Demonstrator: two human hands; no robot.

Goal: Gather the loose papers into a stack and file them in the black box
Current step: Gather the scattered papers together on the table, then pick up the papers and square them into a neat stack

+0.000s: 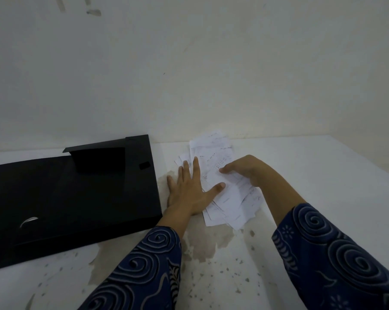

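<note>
Several white printed papers (213,153) lie in a loose, overlapping pile on the white table (323,175), right of the black box. The black box (72,198) lies flat at the left with a flap raised near its far edge. My left hand (190,189) rests flat with fingers spread on the pile's left edge, between the box and the papers. My right hand (245,170) is curled over the pile's right side, its fingers and thumb gripping some sheets. Parts of the pile are hidden under both hands.
A pale wall (189,74) rises right behind the table and the papers touch its base. Brown stains (207,242) and specks mark the tabletop in front of the pile. Blue patterned sleeves (144,271) cover both forearms.
</note>
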